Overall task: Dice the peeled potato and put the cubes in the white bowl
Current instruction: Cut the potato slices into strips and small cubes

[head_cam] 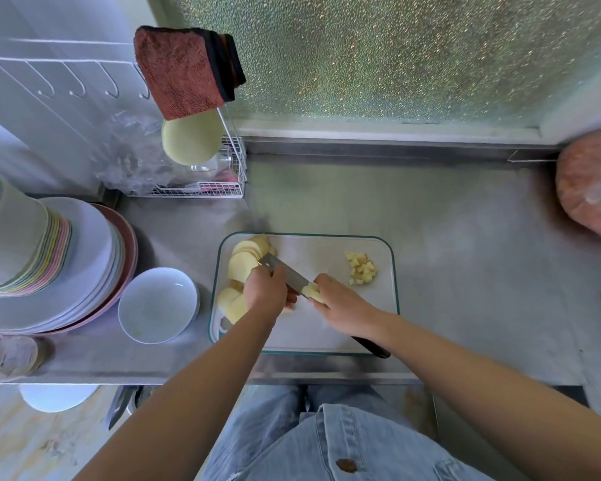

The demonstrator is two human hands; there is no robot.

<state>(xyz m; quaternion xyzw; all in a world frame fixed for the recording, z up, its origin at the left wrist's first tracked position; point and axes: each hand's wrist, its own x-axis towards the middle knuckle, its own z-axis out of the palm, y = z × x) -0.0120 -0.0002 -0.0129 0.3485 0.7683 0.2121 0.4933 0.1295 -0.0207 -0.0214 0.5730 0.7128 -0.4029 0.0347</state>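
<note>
Steel kitchen counter [465,255], cutting board [327,336], right hand [344,307] gripping knife [285,272], left hand [266,289] curled over the blade, its hold unclear, potato slices [242,265] on board's left, cubes [361,269] piled at right, white bowl [157,305] just left of board.

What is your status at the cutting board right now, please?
Right hand grips knife; left hand curled by the blade, its hold hidden. Few cubes piled on cutting board, slices waiting, white bowl without cubes. Nothing in the way.
</note>
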